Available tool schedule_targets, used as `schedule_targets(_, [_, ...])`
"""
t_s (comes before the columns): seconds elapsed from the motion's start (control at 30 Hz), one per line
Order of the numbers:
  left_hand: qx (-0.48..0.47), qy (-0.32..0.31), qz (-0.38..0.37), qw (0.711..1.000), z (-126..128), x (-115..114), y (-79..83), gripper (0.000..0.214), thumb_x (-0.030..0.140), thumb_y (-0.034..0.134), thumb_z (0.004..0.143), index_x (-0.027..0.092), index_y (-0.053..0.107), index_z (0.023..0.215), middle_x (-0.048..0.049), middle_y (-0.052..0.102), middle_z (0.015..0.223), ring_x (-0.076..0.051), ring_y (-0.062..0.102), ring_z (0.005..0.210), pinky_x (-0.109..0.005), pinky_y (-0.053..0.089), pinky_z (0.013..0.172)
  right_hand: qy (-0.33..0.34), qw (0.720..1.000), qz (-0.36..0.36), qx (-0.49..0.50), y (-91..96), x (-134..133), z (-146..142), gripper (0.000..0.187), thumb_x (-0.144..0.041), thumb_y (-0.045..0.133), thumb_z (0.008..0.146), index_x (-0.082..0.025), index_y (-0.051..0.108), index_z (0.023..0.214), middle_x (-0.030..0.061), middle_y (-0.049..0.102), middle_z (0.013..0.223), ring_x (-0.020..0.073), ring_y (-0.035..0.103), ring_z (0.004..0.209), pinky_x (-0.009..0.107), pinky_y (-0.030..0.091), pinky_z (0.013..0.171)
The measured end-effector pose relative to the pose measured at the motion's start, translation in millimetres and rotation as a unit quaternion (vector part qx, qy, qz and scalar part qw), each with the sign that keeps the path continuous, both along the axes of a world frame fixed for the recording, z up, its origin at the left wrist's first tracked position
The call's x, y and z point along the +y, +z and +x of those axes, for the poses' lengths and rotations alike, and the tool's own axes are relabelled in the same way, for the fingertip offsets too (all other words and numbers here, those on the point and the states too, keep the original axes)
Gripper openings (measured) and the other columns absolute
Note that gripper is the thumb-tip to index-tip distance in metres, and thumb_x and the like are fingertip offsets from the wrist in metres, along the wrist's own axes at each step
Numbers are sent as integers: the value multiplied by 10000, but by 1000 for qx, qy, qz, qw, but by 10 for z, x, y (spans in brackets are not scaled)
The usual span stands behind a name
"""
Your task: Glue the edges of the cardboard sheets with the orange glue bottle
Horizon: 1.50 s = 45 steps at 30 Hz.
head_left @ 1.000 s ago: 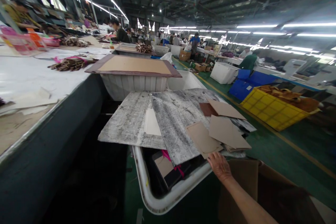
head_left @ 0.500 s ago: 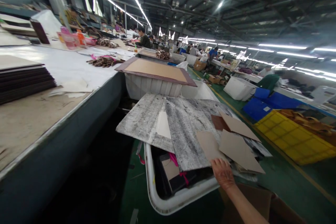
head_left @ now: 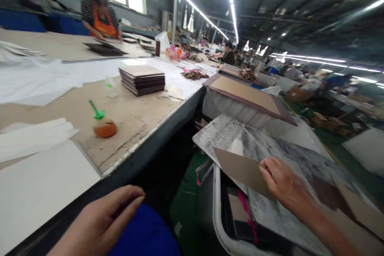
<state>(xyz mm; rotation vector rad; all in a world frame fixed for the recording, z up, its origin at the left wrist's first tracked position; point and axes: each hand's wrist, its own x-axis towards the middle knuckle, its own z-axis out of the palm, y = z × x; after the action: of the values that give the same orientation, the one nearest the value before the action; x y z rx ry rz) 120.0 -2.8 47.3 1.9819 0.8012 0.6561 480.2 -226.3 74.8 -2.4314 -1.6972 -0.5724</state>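
Gripping one tan card [head_left: 240, 168] by its edge, the right hand [head_left: 279, 180] holds it above the grey boards [head_left: 216, 128] that partly cover a white bin [head_left: 216, 204]. One pink ribbon [head_left: 247, 210] shows inside. The left hand [head_left: 103, 217] has thumb and fingers drawn close; whether they pinch anything, I cannot tell. On the table [head_left: 135, 110] stand one stack of sheets [head_left: 142, 83] and two small bottles [head_left: 105, 129]. Across it is one person [head_left: 103, 22] in an orange apron.
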Motion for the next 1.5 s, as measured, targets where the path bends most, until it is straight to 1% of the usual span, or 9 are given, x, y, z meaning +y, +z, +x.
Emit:
schedule_targets(0.13, [70, -72, 169, 980, 223, -32, 431, 186, 212, 430, 888, 227, 615, 894, -13, 625, 800, -158, 581, 683, -250, 481, 629, 223, 974, 36, -14, 420, 813, -534, 257, -317, 330, 935, -244, 457, 724, 21, 510, 655, 175, 483, 607, 302, 368, 575])
schedule_targets(0.3, [102, -42, 302, 947, 248, 13, 830, 89, 126, 527, 842, 157, 570, 914, -52, 596, 856, -185, 547, 771, -294, 486, 700, 410, 910, 25, -59, 737, 1579, -1332, 256, -223, 330, 923, -237, 468, 709, 23, 495, 630, 175, 447, 580, 307, 332, 535])
schedule_targets(0.77, [56, 172, 384, 905, -912, 241, 1224, 203, 124, 461, 870, 170, 587, 718, 5, 533, 704, -114, 485, 644, -220, 387, 598, 572, 811, 101, -70, 1302, 2270, -2578, 290, -269, 342, 953, -226, 597, 822, 58, 598, 720, 182, 545, 667, 326, 382, 596])
schedule_targets(0.87, [-22, 304, 297, 905, -1205, 271, 1274, 112, 194, 578, 818, 187, 632, 721, 15, 575, 677, -116, 519, 637, -226, 400, 612, 572, 814, 78, 71, 1104, 2131, -2580, 222, -321, 441, 925, -265, 611, 794, 29, 616, 684, 143, 557, 592, 289, 396, 548])
schedule_targets(1.03, [-238, 426, 100, 867, -1596, 307, 1065, 82, 269, 707, 719, 197, 668, 713, 17, 617, 670, -128, 541, 660, -233, 426, 640, 424, 830, -58, 358, 178, 2159, -2579, 294, -409, 409, 924, -236, 640, 863, 37, 652, 734, 163, 607, 639, 286, 477, 579])
schedule_targets(1.13, [-362, 434, -19, 825, -1685, 340, 826, 155, 282, 772, 635, 182, 656, 664, 19, 604, 643, -109, 530, 655, -215, 436, 656, 310, 763, -111, 557, -223, 2263, -2706, 475, -544, 336, 904, -186, 589, 1089, 96, 669, 919, 208, 634, 790, 315, 525, 609])
schedule_targets(1.27, [-427, 480, -123, 756, -1700, 327, 528, 262, 311, 833, 535, 166, 645, 645, 23, 594, 632, -78, 507, 614, -173, 430, 604, 236, 689, -130, 673, -338, 2332, -2879, 469, -595, 359, 875, -181, 569, 808, 41, 609, 710, 158, 582, 618, 264, 478, 536])
schedule_targets(1.37, [-403, 518, -141, 741, -1731, 227, 301, 299, 363, 831, 532, 169, 641, 659, 29, 585, 630, -75, 502, 615, -163, 422, 612, 210, 722, -122, 648, -312, 2442, -2889, 427, -571, 397, 866, -204, 482, 665, -23, 500, 560, 117, 486, 501, 230, 397, 482])
schedule_targets(1.5, [-228, 545, -156, 792, -1825, 16, -11, 292, 440, 736, 651, 174, 628, 702, 24, 569, 639, -104, 496, 635, -190, 395, 604, 276, 804, -129, 511, -378, 2766, -2796, 369, -497, 375, 871, -222, 431, 632, -41, 424, 543, 125, 453, 519, 235, 365, 504])
